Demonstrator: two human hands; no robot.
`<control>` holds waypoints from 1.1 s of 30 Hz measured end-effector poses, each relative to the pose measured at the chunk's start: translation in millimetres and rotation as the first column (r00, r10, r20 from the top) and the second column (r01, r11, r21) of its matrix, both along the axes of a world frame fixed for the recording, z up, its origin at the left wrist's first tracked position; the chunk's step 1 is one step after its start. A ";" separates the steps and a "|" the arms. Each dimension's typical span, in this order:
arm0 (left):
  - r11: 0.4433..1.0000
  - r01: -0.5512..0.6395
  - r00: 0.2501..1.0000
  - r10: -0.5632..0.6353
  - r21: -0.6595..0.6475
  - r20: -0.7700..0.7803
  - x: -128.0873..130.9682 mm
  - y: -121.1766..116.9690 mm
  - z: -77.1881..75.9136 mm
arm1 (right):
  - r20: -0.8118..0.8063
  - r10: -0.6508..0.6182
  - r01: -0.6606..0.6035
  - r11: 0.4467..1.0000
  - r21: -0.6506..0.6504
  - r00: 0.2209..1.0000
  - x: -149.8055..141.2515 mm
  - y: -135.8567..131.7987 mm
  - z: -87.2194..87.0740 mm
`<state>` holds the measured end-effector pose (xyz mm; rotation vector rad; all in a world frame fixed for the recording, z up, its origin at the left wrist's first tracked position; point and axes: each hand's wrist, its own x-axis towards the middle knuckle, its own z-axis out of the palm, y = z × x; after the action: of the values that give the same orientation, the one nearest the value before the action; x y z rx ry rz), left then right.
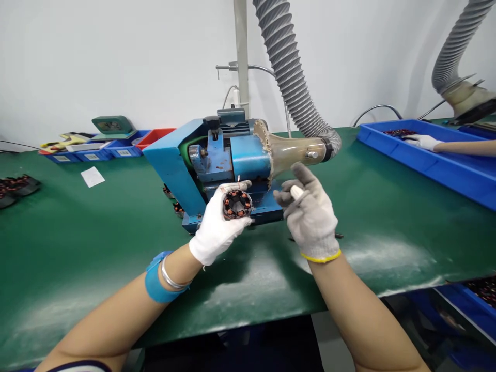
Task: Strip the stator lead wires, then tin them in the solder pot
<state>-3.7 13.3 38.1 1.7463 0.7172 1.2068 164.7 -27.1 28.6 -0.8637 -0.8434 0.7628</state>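
Observation:
My left hand point(221, 223), in a white glove, is closed around a motor stator point(237, 205). The stator is a ring with copper windings and black insulation, its round opening turned towards me; a thin wire stands up at its top edge. My right hand point(310, 213) is raised to the right of the stator, apart from it, in a greyish glove with a yellow cuff. Its fingers are spread and bent, with a white tip among the grey ones. Just behind both hands stands a blue belt-driven machine point(251, 157) with a clear suction hood point(292, 152).
A grey ribbed hose point(289, 67) rises from the hood. More stators point(17, 188) lie far left on the green table point(116, 243). Small blue bins point(93, 152) and a red bin point(157, 137) stand behind. At right, a co-worker's gloved hand point(422, 142) reaches into a blue tray point(437, 173).

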 end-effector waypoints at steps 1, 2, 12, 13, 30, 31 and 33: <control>0.997 -0.043 0.999 0.043 0.065 -0.005 2.2 -0.7 -3.1 | -0.050 -0.010 0.009 1.000 -0.029 0.999 1.8 1.7 0.8; 0.988 -0.083 0.996 0.085 0.133 -0.006 4.6 -1.5 -7.1 | -0.063 0.001 -0.006 0.997 -0.079 0.998 1.4 2.6 0.8; 0.842 -0.124 0.969 0.217 0.525 -0.120 13.3 -6.9 -43.6 | -0.089 0.003 -0.016 0.988 -0.151 0.996 -6.2 4.2 -3.2; 0.842 -0.138 0.962 0.239 0.522 -0.132 14.1 -8.6 -42.5 | -0.150 -0.067 0.048 0.991 -0.126 0.986 1.1 7.1 -2.0; 0.851 -0.402 0.852 0.483 0.340 -0.203 14.4 9.8 -26.4 | 0.263 0.234 -0.186 0.963 -0.195 0.936 -37.0 15.1 -17.3; 0.842 -0.411 0.843 0.497 0.349 -0.206 15.8 10.5 -23.8 | 0.243 0.226 -0.185 0.966 -0.181 0.943 -37.0 17.0 -16.9; 0.836 -0.416 0.836 0.507 0.358 -0.211 18.2 11.5 -19.7 | 0.208 0.219 -0.188 0.969 -0.160 0.953 -37.7 19.1 -15.5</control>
<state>14.5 24.8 18.4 2.1092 1.2569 1.4495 127.0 -8.0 13.1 -1.0100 -1.1022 0.9247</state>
